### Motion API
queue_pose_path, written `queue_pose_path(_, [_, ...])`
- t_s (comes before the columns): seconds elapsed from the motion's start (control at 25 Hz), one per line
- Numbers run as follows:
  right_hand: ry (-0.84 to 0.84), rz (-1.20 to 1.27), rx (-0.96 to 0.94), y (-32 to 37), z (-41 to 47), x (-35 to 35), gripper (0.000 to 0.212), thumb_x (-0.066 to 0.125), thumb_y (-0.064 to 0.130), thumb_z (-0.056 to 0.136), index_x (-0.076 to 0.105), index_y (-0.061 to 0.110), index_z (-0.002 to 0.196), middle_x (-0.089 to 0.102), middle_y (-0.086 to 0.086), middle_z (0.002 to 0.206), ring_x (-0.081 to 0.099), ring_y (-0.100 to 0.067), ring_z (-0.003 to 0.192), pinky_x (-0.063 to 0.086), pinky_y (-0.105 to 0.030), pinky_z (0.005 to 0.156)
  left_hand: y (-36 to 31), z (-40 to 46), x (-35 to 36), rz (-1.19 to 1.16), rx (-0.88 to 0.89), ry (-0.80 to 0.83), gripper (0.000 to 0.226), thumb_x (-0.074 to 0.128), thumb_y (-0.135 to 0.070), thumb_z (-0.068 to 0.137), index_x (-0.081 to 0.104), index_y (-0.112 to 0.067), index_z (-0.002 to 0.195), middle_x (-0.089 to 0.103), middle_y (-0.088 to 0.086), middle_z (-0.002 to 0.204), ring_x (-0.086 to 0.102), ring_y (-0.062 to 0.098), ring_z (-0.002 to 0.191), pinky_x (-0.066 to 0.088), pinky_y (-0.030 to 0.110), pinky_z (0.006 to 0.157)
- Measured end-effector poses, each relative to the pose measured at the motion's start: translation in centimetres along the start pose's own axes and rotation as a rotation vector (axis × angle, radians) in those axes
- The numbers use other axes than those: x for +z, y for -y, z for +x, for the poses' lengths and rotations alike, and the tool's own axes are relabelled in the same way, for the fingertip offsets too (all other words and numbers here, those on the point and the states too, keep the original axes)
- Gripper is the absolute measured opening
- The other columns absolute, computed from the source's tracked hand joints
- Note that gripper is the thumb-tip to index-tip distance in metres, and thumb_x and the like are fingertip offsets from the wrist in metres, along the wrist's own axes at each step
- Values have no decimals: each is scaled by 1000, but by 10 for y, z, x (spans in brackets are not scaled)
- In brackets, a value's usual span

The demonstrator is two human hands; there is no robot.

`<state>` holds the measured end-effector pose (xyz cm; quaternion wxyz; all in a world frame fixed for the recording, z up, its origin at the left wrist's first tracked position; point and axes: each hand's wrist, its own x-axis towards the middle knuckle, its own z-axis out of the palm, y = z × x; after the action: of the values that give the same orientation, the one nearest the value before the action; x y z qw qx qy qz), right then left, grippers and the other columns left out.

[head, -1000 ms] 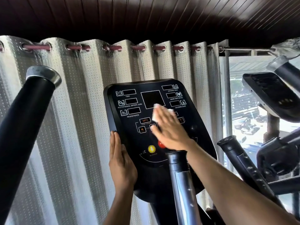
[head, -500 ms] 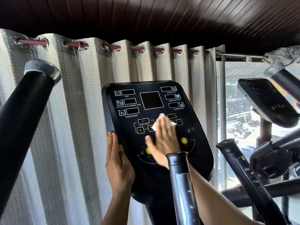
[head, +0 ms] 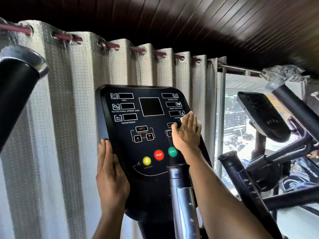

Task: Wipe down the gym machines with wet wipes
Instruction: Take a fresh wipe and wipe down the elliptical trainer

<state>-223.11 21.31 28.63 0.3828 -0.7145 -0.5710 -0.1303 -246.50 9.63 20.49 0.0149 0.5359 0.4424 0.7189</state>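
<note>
A black console panel (head: 138, 128) of a gym machine faces me, with small display windows and red, green and yellow buttons. My right hand (head: 187, 133) lies flat on the panel's right side and presses a white wet wipe (head: 190, 112), whose edge peeks out above the fingertips. My left hand (head: 110, 173) rests with straight fingers against the panel's left edge, the fingertips at its rim.
A chrome and black handlebar (head: 183, 200) rises in front of the panel's lower right. A thick black bar (head: 15, 94) crosses the left. A second machine with its own console (head: 262, 114) stands at the right by the window. Perforated curtains (head: 69, 118) hang behind.
My right hand slid the wipe from the panel's middle down and then up to its right edge, uncovering the red and green buttons. The left hand stayed on the left edge.
</note>
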Motion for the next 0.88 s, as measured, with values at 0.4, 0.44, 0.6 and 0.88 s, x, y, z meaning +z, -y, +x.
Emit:
queue_pose_path(0.4, [31, 243, 224, -22, -22, -27, 73, 31, 59, 103, 35, 0, 146, 47, -25, 143, 47, -38, 128, 42, -48, 103, 1, 2, 1, 11, 2, -23, 50, 38, -6, 109, 39, -16, 158, 30, -13, 164, 24, 6, 155, 19, 21, 126])
queue_pose_path(0.44, [44, 249, 226, -29, -46, -29, 69, 34, 56, 103, 34, 2, 146, 45, -23, 144, 47, -38, 128, 41, -47, 102, 1, 2, 1, 17, 7, -26, 50, 38, -5, 109, 40, -16, 158, 30, -13, 163, 25, 7, 155, 19, 18, 125])
queue_pose_path(0.6, [148, 283, 264, -50, -117, -43, 60, 37, 47, 108, 28, 5, 148, 49, -23, 144, 52, -38, 127, 40, -40, 93, 1, 1, 2, 14, 12, -27, 49, 38, -6, 110, 40, -15, 158, 29, -14, 162, 25, 7, 154, 18, 14, 123])
queue_pose_path(0.88, [186, 224, 128, -44, -61, -26, 83, 31, 56, 105, 4, 1, 161, 4, -20, 169, 12, -35, 155, 13, -47, 125, 2, 1, 4, 123, 36, -17, 48, 41, -10, 110, 39, -13, 158, 31, -2, 167, 25, 12, 155, 23, 26, 126])
